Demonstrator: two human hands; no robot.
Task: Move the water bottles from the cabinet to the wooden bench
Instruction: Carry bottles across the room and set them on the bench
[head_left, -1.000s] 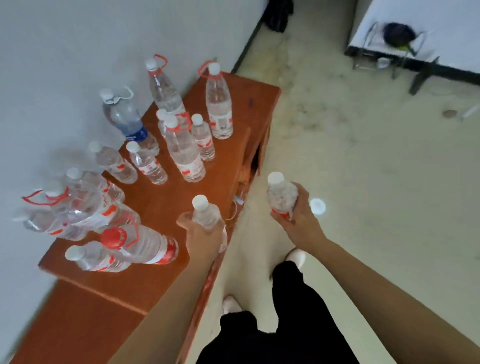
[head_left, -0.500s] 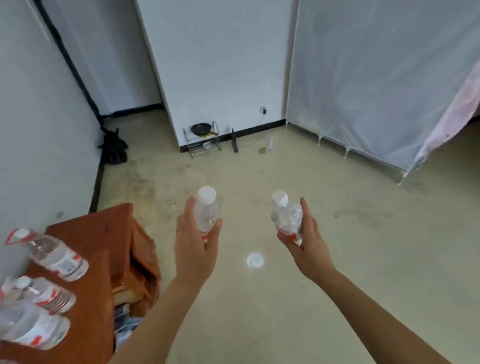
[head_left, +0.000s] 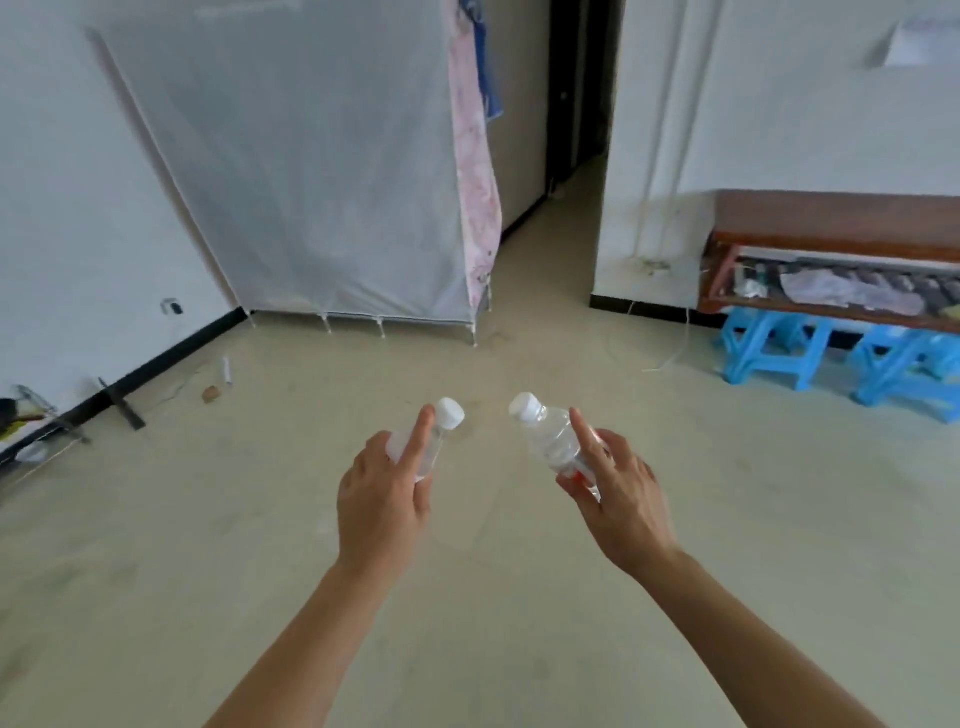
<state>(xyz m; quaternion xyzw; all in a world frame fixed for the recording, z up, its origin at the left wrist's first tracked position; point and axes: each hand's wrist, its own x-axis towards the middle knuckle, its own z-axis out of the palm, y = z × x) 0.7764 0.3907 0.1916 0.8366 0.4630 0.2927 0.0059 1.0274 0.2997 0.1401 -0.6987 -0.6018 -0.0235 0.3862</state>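
My left hand (head_left: 382, 499) grips a small clear water bottle (head_left: 434, 441) with a white cap, index finger stretched along its side. My right hand (head_left: 621, 493) holds a second small bottle (head_left: 550, 439), its white cap tilted to the left and a red label showing under the fingers. Both bottles hang in the air above the floor in the middle of the view. The wooden bench (head_left: 836, 221) stands against the wall at the far right, its brown top bare. The cabinet is out of view.
Two blue plastic stools (head_left: 774, 353) stand on the floor below the bench's cluttered lower shelf. A white fabric wardrobe (head_left: 311, 182) with a pink curtain fills the back left. A dark doorway (head_left: 576, 104) opens between wardrobe and wall. Small clutter lies along the left baseboard.
The view has swung right, away from the cabinet with its bottles, and the bench has come into sight. Both hands still carry their bottles, now tilted toward each other.
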